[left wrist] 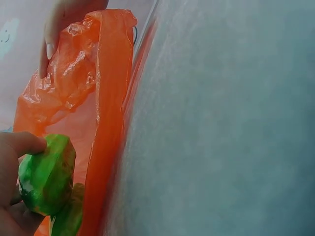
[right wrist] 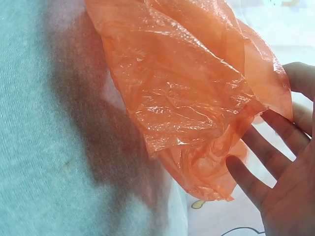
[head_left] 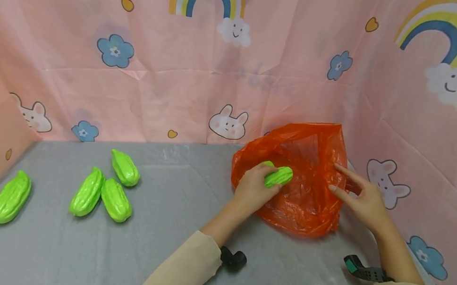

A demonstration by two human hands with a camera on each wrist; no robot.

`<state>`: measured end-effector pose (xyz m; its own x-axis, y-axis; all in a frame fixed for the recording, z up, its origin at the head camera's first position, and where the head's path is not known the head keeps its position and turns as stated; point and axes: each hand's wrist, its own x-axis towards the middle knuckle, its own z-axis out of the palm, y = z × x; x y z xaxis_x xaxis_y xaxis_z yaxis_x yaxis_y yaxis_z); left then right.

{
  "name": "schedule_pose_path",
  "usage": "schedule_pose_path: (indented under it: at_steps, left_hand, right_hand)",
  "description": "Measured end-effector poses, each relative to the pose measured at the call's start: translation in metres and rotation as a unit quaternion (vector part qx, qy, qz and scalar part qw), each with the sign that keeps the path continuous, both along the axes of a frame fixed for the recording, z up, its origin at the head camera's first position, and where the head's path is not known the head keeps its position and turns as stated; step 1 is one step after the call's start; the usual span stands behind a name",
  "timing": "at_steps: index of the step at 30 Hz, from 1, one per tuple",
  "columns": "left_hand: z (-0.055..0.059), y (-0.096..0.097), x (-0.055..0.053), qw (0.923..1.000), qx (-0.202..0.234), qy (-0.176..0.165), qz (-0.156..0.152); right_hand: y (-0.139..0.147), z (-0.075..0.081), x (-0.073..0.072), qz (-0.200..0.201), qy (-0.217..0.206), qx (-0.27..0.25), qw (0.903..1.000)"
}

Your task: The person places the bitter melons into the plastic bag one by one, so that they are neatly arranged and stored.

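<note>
My left hand (head_left: 253,188) grips a bright green ridged gourd (head_left: 279,177) at the mouth of an orange-red plastic bag (head_left: 309,219). In the left wrist view, thumb and fingers hold this gourd (left wrist: 47,174), and a second gourd (left wrist: 69,211) shows just beneath it. My right hand (head_left: 364,202) is at the bag's right rim, two fingertips on the inner side. The right wrist view shows its other fingers (right wrist: 266,152) spread along the outside of the bag (right wrist: 182,98). The bag's mouth stands wide, facing me.
On the grey table (head_left: 183,232), three green gourds cluster left of centre, among them an upper gourd (head_left: 125,169). Another gourd (head_left: 10,198) lies alone at far left. Pink printed cloth (head_left: 200,96) walls the back and both sides.
</note>
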<state>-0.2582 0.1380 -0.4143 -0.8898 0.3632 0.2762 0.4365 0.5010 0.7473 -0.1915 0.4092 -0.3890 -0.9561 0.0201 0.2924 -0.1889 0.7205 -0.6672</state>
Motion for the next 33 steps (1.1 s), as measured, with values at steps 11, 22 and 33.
schedule_pose_path:
  at_steps: [11, 22, 33]
  left_hand:
    - [-0.0004, 0.0014, 0.0020, 0.9997, -0.009, 0.014, 0.015]
    - [-0.0034, 0.0005, 0.0019, 0.9987, -0.025, 0.023, 0.037]
    - [-0.0089, 0.0047, 0.0033, 0.9924, -0.100, 0.065, 0.032]
  right_hand:
    - [-0.0016, 0.0010, -0.0006, 0.008, 0.003, 0.003, 1.0000]
    - [-0.0037, 0.0016, -0.0030, 0.022, 0.010, -0.002, 0.9997]
    - [-0.0021, -0.0012, -0.0007, 0.022, 0.018, 0.002, 0.9996]
